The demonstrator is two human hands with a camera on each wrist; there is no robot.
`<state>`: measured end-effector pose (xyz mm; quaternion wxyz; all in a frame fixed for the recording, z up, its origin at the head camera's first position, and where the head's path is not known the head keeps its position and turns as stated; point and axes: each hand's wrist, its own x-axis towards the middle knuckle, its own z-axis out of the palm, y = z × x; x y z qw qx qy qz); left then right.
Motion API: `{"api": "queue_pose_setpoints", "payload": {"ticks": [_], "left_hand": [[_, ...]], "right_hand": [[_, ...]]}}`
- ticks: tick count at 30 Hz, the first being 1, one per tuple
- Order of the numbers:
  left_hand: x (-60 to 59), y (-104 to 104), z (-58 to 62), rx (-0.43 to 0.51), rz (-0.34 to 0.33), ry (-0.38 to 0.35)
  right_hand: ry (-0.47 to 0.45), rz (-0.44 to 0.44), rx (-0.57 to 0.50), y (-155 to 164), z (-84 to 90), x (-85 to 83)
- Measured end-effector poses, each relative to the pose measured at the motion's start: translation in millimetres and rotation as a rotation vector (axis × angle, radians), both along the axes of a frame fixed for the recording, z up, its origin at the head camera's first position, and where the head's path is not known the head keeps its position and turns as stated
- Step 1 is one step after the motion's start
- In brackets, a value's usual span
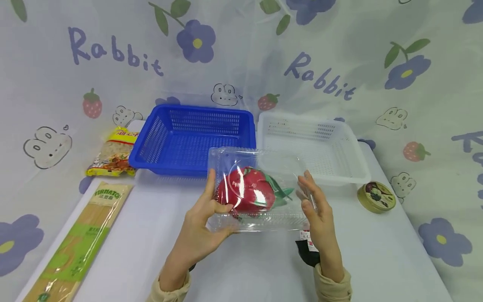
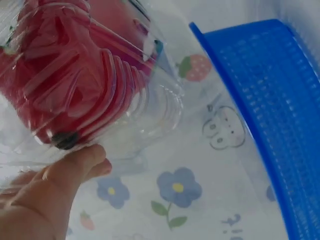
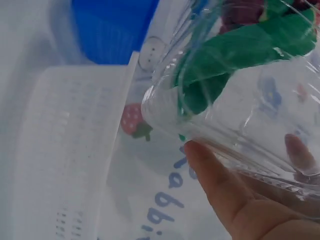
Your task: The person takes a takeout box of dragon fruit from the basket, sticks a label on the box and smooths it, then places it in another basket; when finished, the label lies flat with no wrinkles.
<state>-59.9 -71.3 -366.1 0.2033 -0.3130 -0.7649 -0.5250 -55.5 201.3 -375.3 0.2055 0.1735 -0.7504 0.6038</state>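
- Tabletop [image 1: 234,268]: white surface, patterned rabbit-and-flower cloth hung behind and around it.
- Long flat cellophane packet of pale spaghetti with a green label [image 1: 77,247]: lies along the left edge, one end toward the near left corner.
- Blue perforated plastic basket [image 1: 190,138]: far edge, left of centre; nothing visible inside.
- White perforated plastic basket [image 1: 313,144]: far edge, just beside the blue one on its right; nothing visible inside.
- Clear hinged plastic clamshell box holding a red fruit-like item with green leaves [image 1: 256,191]: held above the middle of the tabletop, in front of both baskets. Judged light; thin walls likely to flex and crackle, smooth and somewhat slippery; lid may spring open if squeezed. Best held at the ribbed short ends or the rim.
- Yellow plastic bag of dried noodles [image 1: 113,153]: far left corner, beside the blue basket.
- Left hand [image 1: 203,218]: thumb and fingers curled round the box's left end, palm partly under it.
- Right hand [image 1: 318,214]: fingers nearly straight, pressed against the box's right end.
- Small round tin with a printed lid [image 1: 376,196]: right edge, near the white basket.
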Motion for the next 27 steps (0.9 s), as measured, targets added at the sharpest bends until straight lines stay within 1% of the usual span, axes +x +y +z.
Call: {"api": "queue_pose_setpoints", "payload": {"ticks": [2, 4, 6, 7, 8, 10, 12, 14, 16, 19, 24, 27], "left_hand": [[6.5, -6, -3.5, 0.003, -0.044, -0.036], [13.5, -12, -6.9, 0.013, -0.081, -0.112], [19.7, -16, -10.0, 0.012, -0.070, -0.196], [21.8, -18, -11.6, 0.019, -0.056, -0.234], [23.2, -19, -13.3, 0.026, -0.030, -0.255], [24.6, -21, -16.4, 0.015, 0.049, -0.280], [24.3, -23, -19.5, 0.014, 0.120, -0.291], [23.2, -25, -22.1, 0.003, 0.171, -0.306], [21.8, -27, -25.2, -0.017, 0.194, -0.343], [19.5, -28, -30.6, -0.044, 0.188, -0.420], [18.8, -25, -40.4, -0.100, 0.169, -0.539], [19.6, -24, -44.5, -0.122, 0.175, -0.583]], "right_hand": [[0.004, 0.032, -0.035, -4, -1.2, 0.7], [0.044, 0.038, -0.045, -11, -3.2, 2.9], [0.106, 0.021, -0.026, -18, -6.2, 6.2], [0.141, 0.007, -0.011, -22, -8.1, 7.9], [0.173, -0.004, 0.004, -26, -10.3, 9.8], [0.221, -0.026, 0.037, -32, -15.4, 13.2], [0.244, -0.027, 0.051, -38, -21.4, 16.1], [0.243, -0.014, 0.054, -42, -27.4, 18.7], [0.228, -0.004, 0.058, -46, -32.9, 20.8], [0.183, -0.010, 0.062, -49, -39.9, 24.4], [0.032, -0.069, 0.118, -48, -48.9, 31.4], [-0.044, -0.087, 0.177, -48, -53.9, 32.8]]}}
